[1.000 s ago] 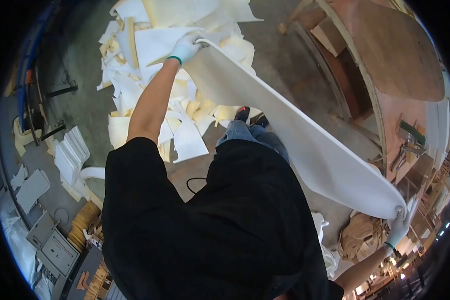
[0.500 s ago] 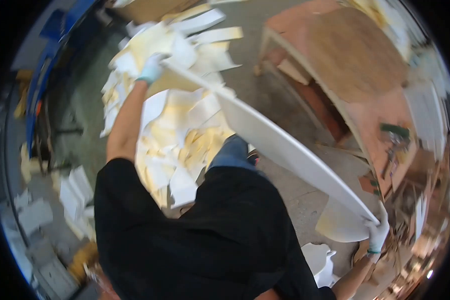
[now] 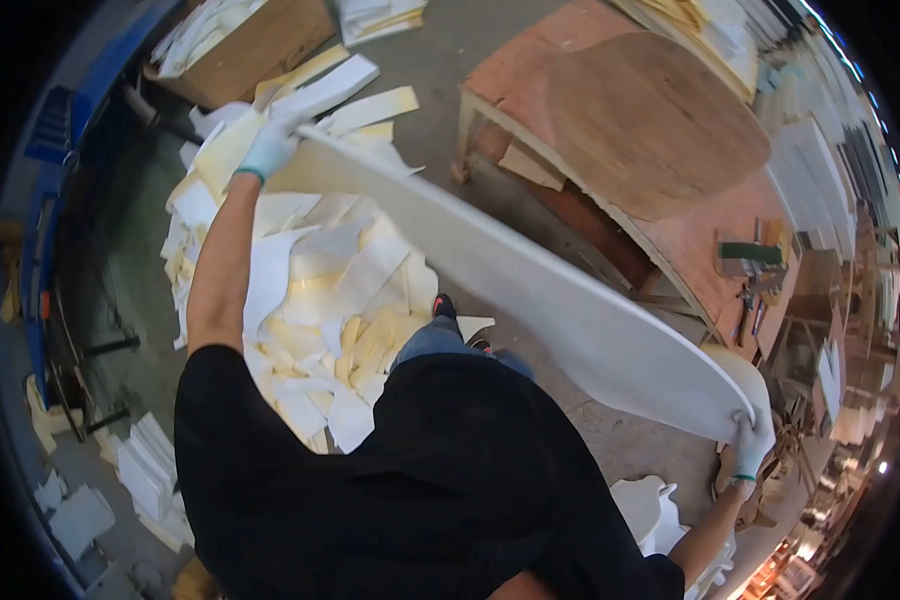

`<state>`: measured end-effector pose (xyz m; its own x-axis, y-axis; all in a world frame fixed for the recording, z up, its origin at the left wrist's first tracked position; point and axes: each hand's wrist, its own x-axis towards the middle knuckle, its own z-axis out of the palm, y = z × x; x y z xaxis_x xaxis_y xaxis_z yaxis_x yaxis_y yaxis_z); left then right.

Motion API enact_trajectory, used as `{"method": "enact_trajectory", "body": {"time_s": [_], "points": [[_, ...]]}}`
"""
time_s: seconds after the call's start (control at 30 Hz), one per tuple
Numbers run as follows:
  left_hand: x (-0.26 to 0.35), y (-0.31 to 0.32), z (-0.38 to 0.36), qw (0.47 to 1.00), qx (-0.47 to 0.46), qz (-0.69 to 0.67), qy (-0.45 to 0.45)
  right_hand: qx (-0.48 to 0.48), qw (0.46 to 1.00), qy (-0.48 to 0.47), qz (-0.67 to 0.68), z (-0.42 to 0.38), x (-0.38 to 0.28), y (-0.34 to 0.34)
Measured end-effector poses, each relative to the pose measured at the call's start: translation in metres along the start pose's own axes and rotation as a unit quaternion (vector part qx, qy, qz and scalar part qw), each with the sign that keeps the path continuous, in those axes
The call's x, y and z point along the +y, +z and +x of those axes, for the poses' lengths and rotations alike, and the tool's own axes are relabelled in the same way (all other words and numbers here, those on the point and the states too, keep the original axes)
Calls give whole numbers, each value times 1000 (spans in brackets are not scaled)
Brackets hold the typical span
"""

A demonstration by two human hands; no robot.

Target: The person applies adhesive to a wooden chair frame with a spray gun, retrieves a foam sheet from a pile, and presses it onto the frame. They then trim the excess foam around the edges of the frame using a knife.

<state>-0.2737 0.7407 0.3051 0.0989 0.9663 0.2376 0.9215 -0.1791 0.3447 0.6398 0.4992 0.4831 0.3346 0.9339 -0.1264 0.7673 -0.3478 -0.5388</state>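
Overhead, a person carries a long white foam sheet (image 3: pixel 530 300) at chest height. The gloved left hand (image 3: pixel 268 150) has its grip closed on the sheet's far end; the gloved right hand (image 3: pixel 750 445) clasps the rounded near end. Beyond the sheet, a heap of foam offcuts (image 3: pixel 320 290) covers the floor; to the sheet's right stands a wooden counter (image 3: pixel 660 130), bare on top. The sheet seems mid-carry, not yet set down anywhere. Compared with half a second ago, the sheet shows more of its broad face.

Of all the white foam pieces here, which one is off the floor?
The long foam sheet, gripped at its ends by left hand and right hand; the offcuts lie on the floor.
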Motion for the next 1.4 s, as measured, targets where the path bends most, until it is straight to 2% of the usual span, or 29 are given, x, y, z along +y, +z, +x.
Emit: {"method": "enact_trajectory", "body": {"time_s": [0.07,0.13,0.2,0.27,0.33,0.43,0.5,0.57,0.63,0.7,0.87,0.93,1.0,1.07,1.17,1.4], "points": [[12,-9,14,1000,-7,12,14,15,997,-12,-75,10,14,-4],[3,-3,30,997,45,44,42,22,992,4,-121,18,24,-10],[7,-8,46,999,3,43,-4,36,985,22,-169,21,25,-15],[18,-16,58,1000,-22,6,-4,62,991,48,-104,25,17,-13],[25,-29,68,998,-46,-32,5,65,992,49,-96,31,17,-14],[29,-34,84,999,-30,13,26,97,991,50,-77,36,11,-11],[11,-33,98,994,29,10,103,86,989,45,-109,42,12,-14],[18,-38,104,996,39,23,77,95,991,25,-85,45,10,-12],[37,-50,110,997,40,26,57,93,988,54,-112,50,5,-15],[43,-54,116,993,77,30,86,140,987,-44,-67,59,28,-15],[59,-62,134,991,105,4,79,123,988,35,-90,64,6,-27],[66,-60,141,989,108,20,100,140,989,-26,-37,71,20,-26],[75,-56,149,986,111,21,126,134,990,-1,-40,73,22,-31],[86,-52,152,992,103,-4,72,135,990,20,-44,73,23,-37],[97,-47,161,994,96,-43,41,151,987,37,-33,78,33,-47],[109,-38,195,987,127,-70,70,178,984,1,-23,110,34,-68]]}}
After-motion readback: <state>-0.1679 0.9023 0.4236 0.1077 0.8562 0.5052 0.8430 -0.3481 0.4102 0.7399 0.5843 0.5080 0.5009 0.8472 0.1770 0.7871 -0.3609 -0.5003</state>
